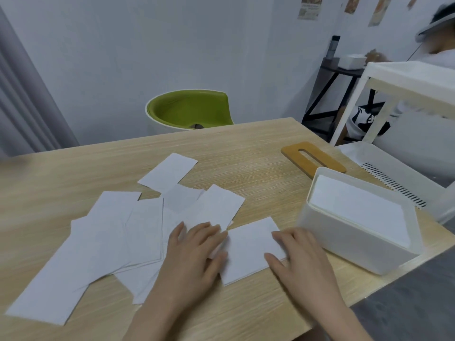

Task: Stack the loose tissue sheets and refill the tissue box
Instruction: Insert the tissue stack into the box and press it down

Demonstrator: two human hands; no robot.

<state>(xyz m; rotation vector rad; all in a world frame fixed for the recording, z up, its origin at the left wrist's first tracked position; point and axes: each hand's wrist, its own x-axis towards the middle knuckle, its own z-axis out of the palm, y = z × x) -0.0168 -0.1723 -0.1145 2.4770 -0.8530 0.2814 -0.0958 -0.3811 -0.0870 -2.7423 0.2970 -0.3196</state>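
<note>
Several loose white tissue sheets (110, 232) lie scattered and overlapping on the wooden table (258, 148). One folded sheet (248, 249) lies apart, near the front edge, between my hands. My left hand (194, 252) rests flat on its left end, fingers straight. My right hand (298, 257) presses on its right end, fingers spread. To the right stands the white tissue box (344, 244), open on top, with a stack of tissues (357, 210) inside. Its wooden slotted lid (312, 156) lies flat on the table behind the box.
A green chair (189, 109) stands beyond the far table edge. A white plastic tray (398, 173) and a white rack (406, 80) sit at the right. Another person (438, 45) sits at the back right.
</note>
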